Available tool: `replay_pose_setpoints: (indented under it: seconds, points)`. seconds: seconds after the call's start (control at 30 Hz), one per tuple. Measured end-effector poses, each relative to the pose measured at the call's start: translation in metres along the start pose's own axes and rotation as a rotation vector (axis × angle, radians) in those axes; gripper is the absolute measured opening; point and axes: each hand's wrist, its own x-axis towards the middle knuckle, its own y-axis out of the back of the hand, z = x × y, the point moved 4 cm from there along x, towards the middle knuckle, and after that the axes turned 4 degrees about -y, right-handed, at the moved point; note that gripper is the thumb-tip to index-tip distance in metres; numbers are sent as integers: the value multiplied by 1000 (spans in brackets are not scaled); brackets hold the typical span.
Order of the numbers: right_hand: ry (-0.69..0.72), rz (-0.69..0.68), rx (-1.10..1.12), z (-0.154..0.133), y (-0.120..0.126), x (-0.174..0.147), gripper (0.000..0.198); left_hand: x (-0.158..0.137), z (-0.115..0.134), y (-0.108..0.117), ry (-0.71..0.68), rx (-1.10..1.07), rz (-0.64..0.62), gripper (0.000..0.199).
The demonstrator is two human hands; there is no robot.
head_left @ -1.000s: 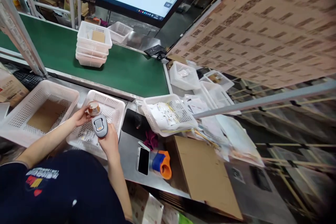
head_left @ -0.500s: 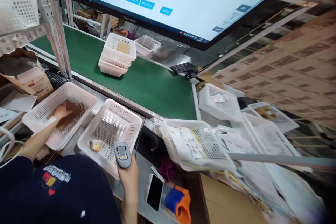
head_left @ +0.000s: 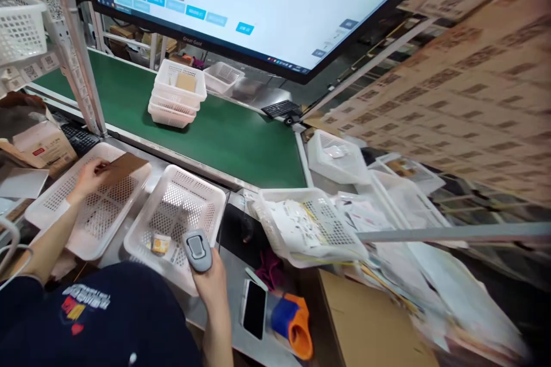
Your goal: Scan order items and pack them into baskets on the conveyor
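My left hand (head_left: pixel 89 178) pinches the near end of a flat brown cardboard piece (head_left: pixel 124 168), raised over the left white basket (head_left: pixel 92 241). Beside it stands a second white basket (head_left: pixel 172 183), which holds a small yellow-and-white packet (head_left: pixel 160 244) near its front end. Over that basket's right rim, my right hand (head_left: pixel 210 275) is wrapped round a grey handheld scanner (head_left: pixel 198 250); the fingers beneath it are mostly hidden.
Beyond the baskets runs a green conveyor belt (head_left: pixel 241 137) carrying stacked white baskets (head_left: pixel 174 109), under a large monitor (head_left: pixel 241 0). To the right are a basket of papers (head_left: pixel 297 229), a phone (head_left: pixel 253 308) and an orange-and-blue roll (head_left: pixel 293 324).
My left hand has lifted the brown cardboard piece up from inside the left basket. My right hand still holds the scanner over the middle basket. The whole view has shifted slightly.
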Motion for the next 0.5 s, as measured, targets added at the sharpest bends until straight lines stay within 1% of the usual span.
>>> replay_pose_setpoints:
  seconds: [0.1, 0.13, 0.17, 0.27, 0.37, 0.43, 0.5]
  points:
    - [-7, 30, 53, -3, 18, 7, 28, -6, 50, -23, -239, -82, -124, 13]
    - [-3, 28, 80, -7, 25, 10, 31, -11, 63, -32, -294, -88, -167, 12]
    - [9, 21, 100, -11, 31, 12, 33, -16, 72, -42, -320, -82, -202, 13]
    - [67, -17, 39, -31, 51, 22, 26, -25, 82, -68, -274, -101, -238, 20]
    - [85, -44, -57, -50, 71, 33, 22, -26, 84, -87, -211, -206, -207, 28]
    - [72, -54, -72, -58, 81, 39, 23, -26, 90, -97, -224, -267, -185, 30]
    - [65, -80, -90, -63, 85, 42, 23, -26, 99, -106, -255, -337, -174, 26]
